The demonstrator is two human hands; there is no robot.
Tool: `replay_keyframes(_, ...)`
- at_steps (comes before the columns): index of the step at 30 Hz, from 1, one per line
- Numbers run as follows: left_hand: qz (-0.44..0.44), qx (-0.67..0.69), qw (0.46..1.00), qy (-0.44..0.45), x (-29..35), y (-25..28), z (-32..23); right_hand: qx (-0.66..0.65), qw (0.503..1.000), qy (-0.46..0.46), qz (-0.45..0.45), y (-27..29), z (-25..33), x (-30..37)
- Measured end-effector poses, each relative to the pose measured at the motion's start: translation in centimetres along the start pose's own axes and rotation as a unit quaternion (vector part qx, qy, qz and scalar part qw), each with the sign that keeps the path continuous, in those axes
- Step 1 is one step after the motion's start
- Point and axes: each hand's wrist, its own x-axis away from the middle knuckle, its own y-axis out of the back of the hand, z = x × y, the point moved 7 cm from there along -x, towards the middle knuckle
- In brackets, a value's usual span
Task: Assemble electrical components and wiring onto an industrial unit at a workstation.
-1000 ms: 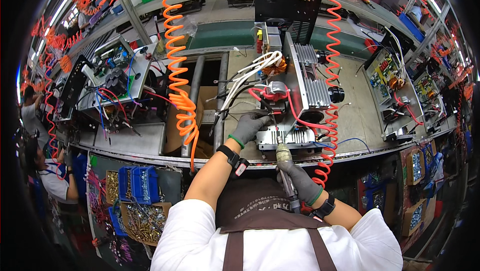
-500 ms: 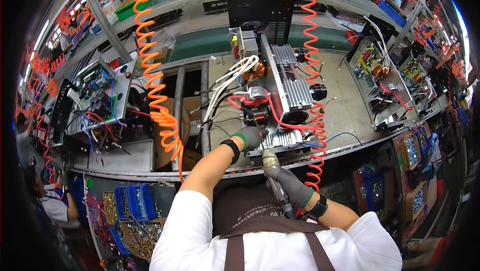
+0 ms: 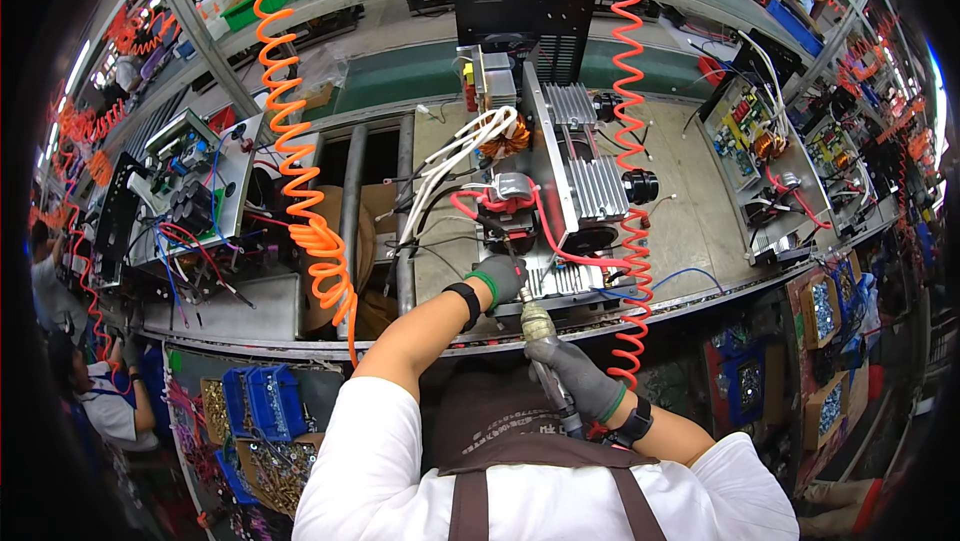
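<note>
I see finned heat sinks mounted, a blue wire apparently unconnected, the right hand gripping a driver, the left hand's hold unclear.

Wkbench: finned unit ctr, circuit-bd units R.

The left hand (gloved) is extended forward; the right hand sits nearer, fingers curled.
</note>
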Motion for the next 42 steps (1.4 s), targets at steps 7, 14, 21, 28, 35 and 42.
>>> replay_keyframes(7,-0.068,0.050,0.988,0.129,-0.2,0.5,1.2,-0.034,0.999,0.016,0.020,0.5,-0.8,-0.9)
replay_keyframes(14,-0.135,0.111,0.963,0.206,-1.0,0.8,2.0,-0.032,0.999,-0.016,0.000,0.5,-2.4,-1.4)
replay_keyframes(21,-0.074,0.187,0.933,0.298,6.4,6.2,2.5,0.011,0.998,0.038,-0.039,0.9,-2.3,-1.2)
replay_keyframes(28,-0.153,0.312,0.859,0.376,23.4,4.1,-2.9,-0.052,0.999,0.009,-0.007,0.2,-2.6,-1.9)
replay_keyframes(35,-0.267,0.273,0.784,0.489,38.9,5.5,-5.3,-0.023,0.998,0.023,-0.056,0.3,-2.5,-2.0)
replay_keyframes(42,-0.091,0.087,0.668,0.734,55.9,-1.1,5.9,-0.034,0.997,0.017,-0.062,0.1,-2.8,-2.0)
